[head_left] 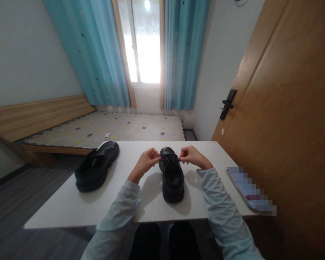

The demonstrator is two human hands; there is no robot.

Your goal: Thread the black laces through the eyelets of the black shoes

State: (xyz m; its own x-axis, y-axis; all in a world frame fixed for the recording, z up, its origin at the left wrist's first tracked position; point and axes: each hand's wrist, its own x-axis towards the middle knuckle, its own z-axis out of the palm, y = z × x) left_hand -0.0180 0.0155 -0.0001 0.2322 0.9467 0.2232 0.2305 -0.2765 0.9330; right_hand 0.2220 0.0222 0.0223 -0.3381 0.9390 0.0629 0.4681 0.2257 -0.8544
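A black lace-up shoe (173, 191) rests on the white table (119, 206), its toe pointing away from me. On its left side, my left hand (147, 161) pinches a black lace near the front of the shoe. My right hand (193, 157) pinches the lace at the right side. Between the two hands the lace runs across the top of the shoe; its exact crossing is too small to tell. Another black shoe (90, 180) sits at the table's left, its toe angled away to the right, with neither hand touching it.
A partly blurred flat item (241, 184) lies along the table's right edge. Behind the table stands a bed (135, 126) with a small white object (107, 136) on it. A wooden door (281, 126) is at the right, beyond the table.
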